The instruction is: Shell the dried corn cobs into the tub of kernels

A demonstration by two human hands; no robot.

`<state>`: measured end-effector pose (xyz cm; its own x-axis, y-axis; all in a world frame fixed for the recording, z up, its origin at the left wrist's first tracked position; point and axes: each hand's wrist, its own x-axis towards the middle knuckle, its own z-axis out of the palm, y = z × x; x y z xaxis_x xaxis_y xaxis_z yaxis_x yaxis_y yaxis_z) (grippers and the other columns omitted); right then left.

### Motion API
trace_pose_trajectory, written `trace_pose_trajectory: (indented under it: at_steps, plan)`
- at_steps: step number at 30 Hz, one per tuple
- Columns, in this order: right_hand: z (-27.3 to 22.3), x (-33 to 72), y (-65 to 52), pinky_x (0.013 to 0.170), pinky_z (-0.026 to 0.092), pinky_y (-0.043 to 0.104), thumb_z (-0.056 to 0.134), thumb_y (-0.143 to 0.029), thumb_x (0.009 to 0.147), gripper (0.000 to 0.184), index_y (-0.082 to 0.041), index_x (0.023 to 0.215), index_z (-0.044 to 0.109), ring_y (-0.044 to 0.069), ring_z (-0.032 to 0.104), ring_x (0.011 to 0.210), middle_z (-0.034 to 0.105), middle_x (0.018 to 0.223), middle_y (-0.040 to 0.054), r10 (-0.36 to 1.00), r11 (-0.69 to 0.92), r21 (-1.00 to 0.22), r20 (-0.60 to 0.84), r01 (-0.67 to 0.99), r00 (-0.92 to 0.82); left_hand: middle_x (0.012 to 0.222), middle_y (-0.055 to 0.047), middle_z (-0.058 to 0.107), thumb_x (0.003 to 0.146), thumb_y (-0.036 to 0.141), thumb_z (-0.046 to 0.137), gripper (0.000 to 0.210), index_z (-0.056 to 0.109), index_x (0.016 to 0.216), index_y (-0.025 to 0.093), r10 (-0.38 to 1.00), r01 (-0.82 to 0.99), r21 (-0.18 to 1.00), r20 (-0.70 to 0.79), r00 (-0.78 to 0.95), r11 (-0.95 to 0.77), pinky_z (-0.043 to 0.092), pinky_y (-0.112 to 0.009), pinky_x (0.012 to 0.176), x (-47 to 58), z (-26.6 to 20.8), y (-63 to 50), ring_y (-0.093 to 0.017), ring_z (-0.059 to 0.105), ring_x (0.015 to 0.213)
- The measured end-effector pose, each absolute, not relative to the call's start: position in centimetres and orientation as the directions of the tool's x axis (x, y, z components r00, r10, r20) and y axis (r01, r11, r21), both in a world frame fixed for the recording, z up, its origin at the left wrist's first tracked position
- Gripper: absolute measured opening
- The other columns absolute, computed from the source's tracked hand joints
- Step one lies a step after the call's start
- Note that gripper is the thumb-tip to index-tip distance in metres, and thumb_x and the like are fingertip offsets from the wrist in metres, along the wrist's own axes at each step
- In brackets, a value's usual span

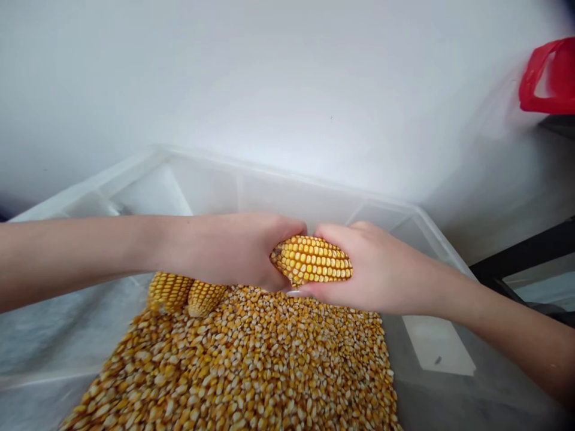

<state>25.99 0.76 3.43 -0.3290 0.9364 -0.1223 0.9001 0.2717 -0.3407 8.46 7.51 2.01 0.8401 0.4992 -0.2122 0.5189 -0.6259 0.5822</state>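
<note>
A yellow corn cob (314,258), thick with kernels, is held level between my two hands. My left hand (251,248) closes round its left end, where the tip looks darker. Round the right end wraps my right hand (363,263), its thumb lying along the top. Below the hands spreads a deep heap of loose corn kernels (251,365), yellow and pale. Two more cobs, a left one (168,292) and a right one (204,297), rest on the heap's far left edge, partly covered by my left forearm.
A translucent plastic bin (287,175) surrounds the kernels, its far rim near a white wall (269,78). At the upper right is a red plastic object (534,81), cut off by the frame. A dark bar (525,248) stands outside the bin at right.
</note>
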Motion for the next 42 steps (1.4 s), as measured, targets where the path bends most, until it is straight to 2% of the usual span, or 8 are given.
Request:
trace_pose_trajectory:
  at_steps: [4,9,12,17,27,32,36,42]
  plan:
    - [3.3,26.1,0.9,0.046,0.030,0.023,0.058,-0.058,0.065,0.046,-0.020,0.092,0.057,0.013,0.051,0.057,0.061,0.073,0.0035,0.948,0.280,-0.275,-0.071,0.920,-0.310,0.078,-0.001,0.062,0.062,0.030,0.058,0.041,0.057,0.103,0.021,0.496,0.535,0.560,-0.238,0.835,-0.633,0.037,-0.023,0.061,8.7,2.3,7.7,-0.014,0.052,0.067]
    - [3.4,26.7,1.7,0.046,0.030,0.024,0.064,-0.059,0.058,0.050,-0.019,0.088,0.058,0.012,0.050,0.056,0.059,0.069,0.0018,0.927,0.260,-0.355,-0.167,0.898,-0.335,0.063,0.001,0.057,0.066,0.036,0.055,0.025,0.061,0.083,0.019,0.496,0.562,0.547,-0.280,0.822,-0.621,0.034,-0.022,0.054,8.2,2.2,8.8,-0.011,0.048,0.056]
    - [3.5,26.9,2.1,0.046,0.029,0.024,0.059,-0.059,0.064,0.048,-0.017,0.089,0.058,0.012,0.049,0.054,0.059,0.067,0.0016,0.921,0.247,-0.396,-0.187,0.884,-0.341,0.056,0.000,0.054,0.071,0.041,0.050,0.025,0.059,0.070,0.018,0.487,0.595,0.548,-0.348,0.801,-0.588,0.030,-0.023,0.047,7.7,2.1,8.9,-0.011,0.045,0.049]
    - [3.5,26.3,1.8,0.046,0.027,0.023,0.049,-0.058,0.073,0.044,-0.017,0.086,0.057,0.010,0.047,0.052,0.058,0.065,0.0014,0.922,0.294,-0.373,-0.131,0.880,-0.363,0.054,0.000,0.053,0.074,0.043,0.045,0.027,0.054,0.068,0.019,0.530,0.650,0.538,-0.384,0.756,-0.537,0.028,-0.023,0.042,7.5,2.1,8.0,-0.010,0.044,0.044]
    - [2.4,25.5,1.0,0.045,0.021,0.025,0.053,-0.056,0.069,0.041,-0.018,0.083,0.051,0.011,0.044,0.048,0.054,0.058,0.0010,0.943,0.329,-0.090,0.087,0.940,-0.321,0.053,0.000,0.053,0.068,0.032,0.045,0.015,0.052,0.066,0.019,0.544,0.642,0.561,-0.360,0.758,-0.523,0.030,-0.024,0.043,7.5,2.4,7.4,-0.012,0.046,0.046]
    - [2.8,25.5,1.3,0.045,0.024,0.023,0.058,-0.063,0.062,0.049,-0.019,0.082,0.050,0.012,0.046,0.051,0.054,0.063,0.0008,0.937,0.324,-0.203,-0.065,0.924,-0.343,0.053,0.000,0.054,0.068,0.031,0.045,0.015,0.054,0.068,0.019,0.517,0.665,0.575,-0.429,0.741,-0.476,0.031,-0.023,0.042,7.3,2.4,7.7,-0.012,0.047,0.045]
    - [3.2,25.6,1.2,0.046,0.026,0.023,0.051,-0.057,0.072,0.041,-0.018,0.085,0.050,0.010,0.046,0.052,0.056,0.067,0.0013,0.904,0.348,-0.328,-0.130,0.878,-0.406,0.052,-0.001,0.055,0.068,0.031,0.045,0.016,0.055,0.069,0.018,0.486,0.653,0.597,-0.444,0.753,-0.466,0.032,-0.023,0.042,7.1,2.5,7.8,-0.013,0.048,0.045]
    - [2.7,25.5,0.9,0.046,0.022,0.024,0.051,-0.052,0.074,0.034,-0.018,0.080,0.049,0.009,0.042,0.049,0.053,0.062,0.0001,0.942,0.332,-0.198,0.022,0.922,-0.334,0.051,0.000,0.052,0.067,0.031,0.045,0.014,0.049,0.061,0.019,0.551,0.646,0.561,-0.359,0.753,-0.518,0.029,-0.023,0.041,7.3,2.9,7.2,-0.012,0.046,0.044]
